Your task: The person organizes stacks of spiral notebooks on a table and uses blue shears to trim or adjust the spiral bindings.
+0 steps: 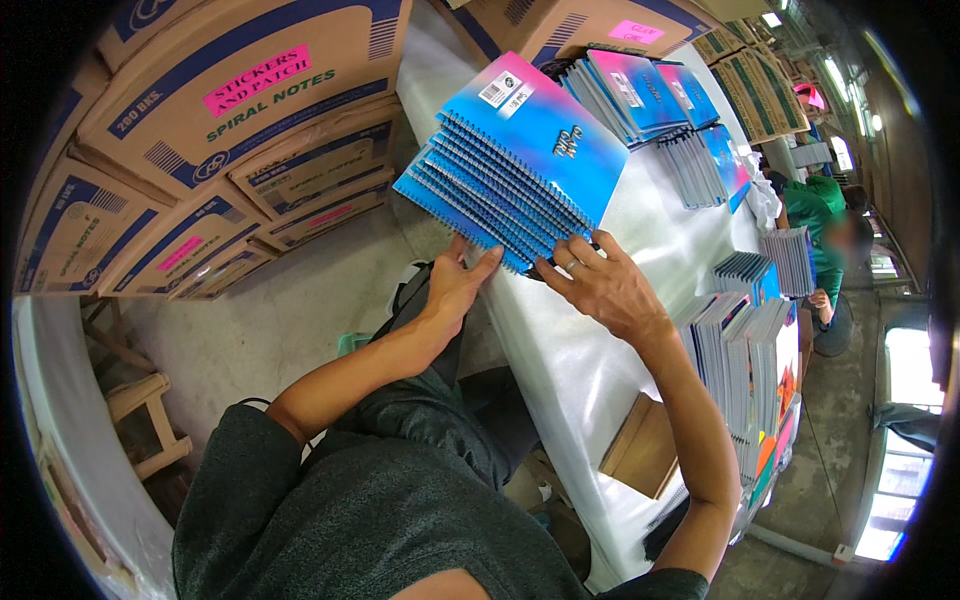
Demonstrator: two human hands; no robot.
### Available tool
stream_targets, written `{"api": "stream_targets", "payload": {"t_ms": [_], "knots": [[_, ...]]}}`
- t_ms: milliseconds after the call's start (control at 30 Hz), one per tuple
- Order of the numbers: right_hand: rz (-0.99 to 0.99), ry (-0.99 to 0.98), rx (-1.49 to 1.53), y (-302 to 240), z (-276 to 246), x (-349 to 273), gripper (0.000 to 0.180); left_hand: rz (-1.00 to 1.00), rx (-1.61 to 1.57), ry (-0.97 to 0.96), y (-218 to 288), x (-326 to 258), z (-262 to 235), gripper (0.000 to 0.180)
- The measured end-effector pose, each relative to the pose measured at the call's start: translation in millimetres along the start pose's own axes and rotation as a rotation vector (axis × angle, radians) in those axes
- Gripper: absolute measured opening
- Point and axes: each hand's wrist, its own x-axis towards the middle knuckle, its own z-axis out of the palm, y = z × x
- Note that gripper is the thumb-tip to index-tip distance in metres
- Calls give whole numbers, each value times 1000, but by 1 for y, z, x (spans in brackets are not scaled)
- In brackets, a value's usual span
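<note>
A fanned stack of blue and pink spiral notebooks (585, 120) rests partly over the near edge of the white table, black coils toward me. My left hand (458, 288) grips its lower left corner, thumb up against the coils and the other fingers mostly hidden underneath. At the lower right corner, my right hand (604, 286) has its fingers bent over the coiled edges; a ring shows on one finger. Just beyond lie more stacked notebooks (635, 95) with the same blue and pink covers.
Printed cardboard cartons (250, 100) are piled at the left, with another carton (560, 30) at the back. The white table (560, 350) bears more notebook stacks (745, 350) and a brown cardboard piece (642, 447) at right. A person in green (810, 205) stands across the table.
</note>
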Motion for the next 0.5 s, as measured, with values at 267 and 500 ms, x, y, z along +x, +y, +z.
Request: {"api": "stream_targets", "payload": {"t_ms": [267, 500], "knots": [[1, 23, 11, 0, 1, 4, 38, -30, -87, -44, 2, 0, -4, 50], [-27, 51, 12, 1, 5, 6, 35, -17, -83, -46, 2, 0, -2, 45]]}}
